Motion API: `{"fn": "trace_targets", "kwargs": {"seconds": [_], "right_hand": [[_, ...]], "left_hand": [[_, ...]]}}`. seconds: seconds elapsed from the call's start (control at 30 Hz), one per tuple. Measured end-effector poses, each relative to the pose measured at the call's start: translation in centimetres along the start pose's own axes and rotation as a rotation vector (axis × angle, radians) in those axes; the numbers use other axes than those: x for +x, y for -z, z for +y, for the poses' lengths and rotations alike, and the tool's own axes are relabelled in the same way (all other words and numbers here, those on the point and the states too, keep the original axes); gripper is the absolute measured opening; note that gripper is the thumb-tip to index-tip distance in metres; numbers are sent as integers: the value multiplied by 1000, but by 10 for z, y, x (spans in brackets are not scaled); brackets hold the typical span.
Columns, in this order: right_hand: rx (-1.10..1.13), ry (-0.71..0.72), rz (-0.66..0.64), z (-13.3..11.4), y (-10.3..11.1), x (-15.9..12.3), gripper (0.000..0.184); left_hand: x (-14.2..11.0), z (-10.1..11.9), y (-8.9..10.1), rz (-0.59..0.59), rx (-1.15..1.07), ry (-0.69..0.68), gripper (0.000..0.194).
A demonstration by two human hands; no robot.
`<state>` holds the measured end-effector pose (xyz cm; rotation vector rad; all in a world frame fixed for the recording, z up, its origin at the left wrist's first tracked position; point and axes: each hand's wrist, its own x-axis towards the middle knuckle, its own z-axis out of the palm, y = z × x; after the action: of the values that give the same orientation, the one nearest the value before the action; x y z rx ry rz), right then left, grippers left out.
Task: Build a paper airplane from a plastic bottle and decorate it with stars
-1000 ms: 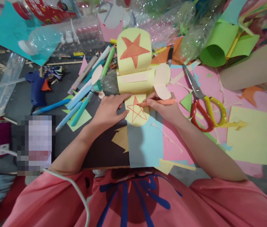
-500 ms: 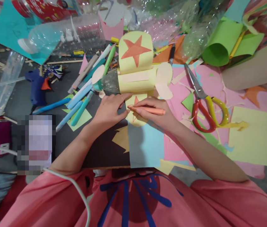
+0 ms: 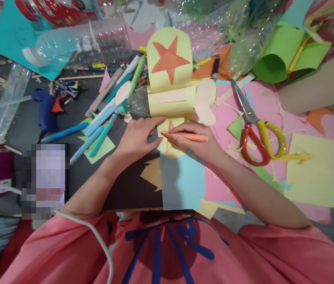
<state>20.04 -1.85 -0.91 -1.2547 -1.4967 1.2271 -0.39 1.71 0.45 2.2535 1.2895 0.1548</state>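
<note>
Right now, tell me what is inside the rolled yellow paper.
A clear bottle, its green cap and neck end showing at the left, runs into the yellow paper. The part within is covered, so how far it reaches cannot be seen.

"What sort of place is this?"
"A craft workspace: scissors (image 3: 252,119) right of the fingers (image 3: 184,127), markers (image 3: 102,118) left, glue gun (image 3: 46,112) farther left, plastic bottles (image 3: 66,44) beyond, paper scraps (image 3: 152,174) across the counter (image 3: 131,189)."

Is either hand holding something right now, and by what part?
The right hand holds the orange marker near its tip. The left hand is at the nearer yellow flap's edge; whether it grips cannot be told.
</note>
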Motion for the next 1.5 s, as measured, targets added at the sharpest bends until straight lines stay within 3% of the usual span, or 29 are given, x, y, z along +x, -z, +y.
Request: {"fn": "trace_targets", "kwargs": {"seconds": [1.5], "right_hand": [[2,-15,25,0,1,0,20]], "left_hand": [[-1,-1,1,10,-7,-7,50]]}}
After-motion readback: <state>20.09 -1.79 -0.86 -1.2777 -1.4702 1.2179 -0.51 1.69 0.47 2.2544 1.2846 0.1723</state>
